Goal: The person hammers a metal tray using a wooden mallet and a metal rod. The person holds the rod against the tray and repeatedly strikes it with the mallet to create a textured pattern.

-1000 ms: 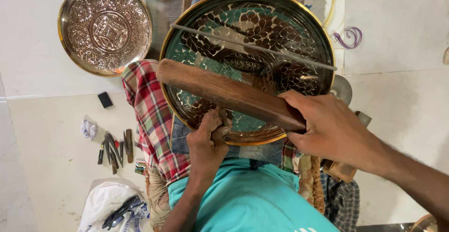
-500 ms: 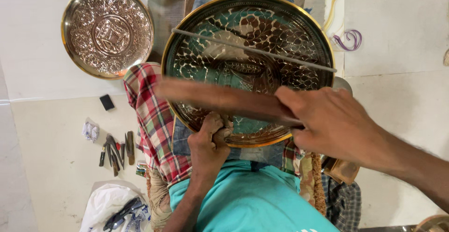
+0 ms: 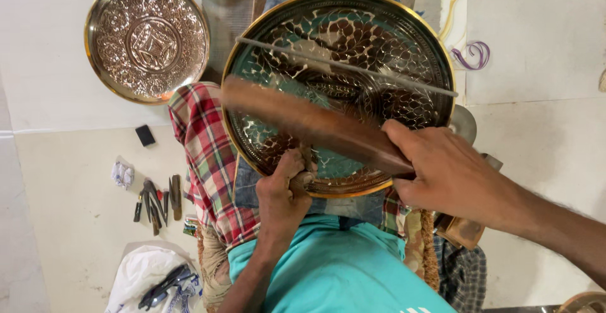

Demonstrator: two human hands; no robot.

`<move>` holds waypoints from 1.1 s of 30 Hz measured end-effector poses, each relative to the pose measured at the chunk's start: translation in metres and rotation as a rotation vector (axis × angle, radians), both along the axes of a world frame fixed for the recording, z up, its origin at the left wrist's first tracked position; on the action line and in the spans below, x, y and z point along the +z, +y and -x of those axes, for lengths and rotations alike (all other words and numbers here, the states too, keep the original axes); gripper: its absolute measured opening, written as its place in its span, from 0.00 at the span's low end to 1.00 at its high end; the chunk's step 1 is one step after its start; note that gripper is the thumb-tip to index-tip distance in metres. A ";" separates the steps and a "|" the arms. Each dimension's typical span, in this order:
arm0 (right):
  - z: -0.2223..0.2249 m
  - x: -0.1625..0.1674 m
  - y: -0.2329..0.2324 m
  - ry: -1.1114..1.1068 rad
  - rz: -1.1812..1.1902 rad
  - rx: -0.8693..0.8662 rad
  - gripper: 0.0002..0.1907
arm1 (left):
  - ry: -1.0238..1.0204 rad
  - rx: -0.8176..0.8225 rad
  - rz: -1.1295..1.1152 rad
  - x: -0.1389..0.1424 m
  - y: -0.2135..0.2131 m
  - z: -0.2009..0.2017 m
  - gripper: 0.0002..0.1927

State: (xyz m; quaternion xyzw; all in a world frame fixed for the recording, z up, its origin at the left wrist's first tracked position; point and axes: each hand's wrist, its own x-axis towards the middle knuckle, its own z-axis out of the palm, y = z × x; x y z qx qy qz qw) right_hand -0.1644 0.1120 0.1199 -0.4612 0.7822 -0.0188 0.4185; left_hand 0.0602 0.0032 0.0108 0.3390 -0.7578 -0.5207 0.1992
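Observation:
A large round brass plate (image 3: 385, 41) with an engraved teal and brown pattern rests on my lap over a checked cloth (image 3: 205, 155). My right hand (image 3: 451, 177) grips a long brown wooden stick (image 3: 309, 124), which lies blurred across the plate. My left hand (image 3: 284, 190) is closed around a small tool, hidden in the fist, at the plate's near rim. A thin metal rod (image 3: 347, 67) crosses the plate's upper half.
A second engraved brass plate (image 3: 148, 38) lies on the floor at upper left. Several small metal tools (image 3: 154, 199) lie on the floor at left, near a black block (image 3: 145, 135). A white bag (image 3: 148, 278) sits at lower left, a purple band (image 3: 473, 54) at upper right.
The wooden stick has swung over the plate, its far end shifting a little toward me and blurring. My left hand has stayed at the near rim.

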 end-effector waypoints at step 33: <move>-0.017 -0.019 0.007 -0.096 0.026 -0.242 0.19 | 0.089 -0.088 0.021 -0.015 0.001 0.003 0.23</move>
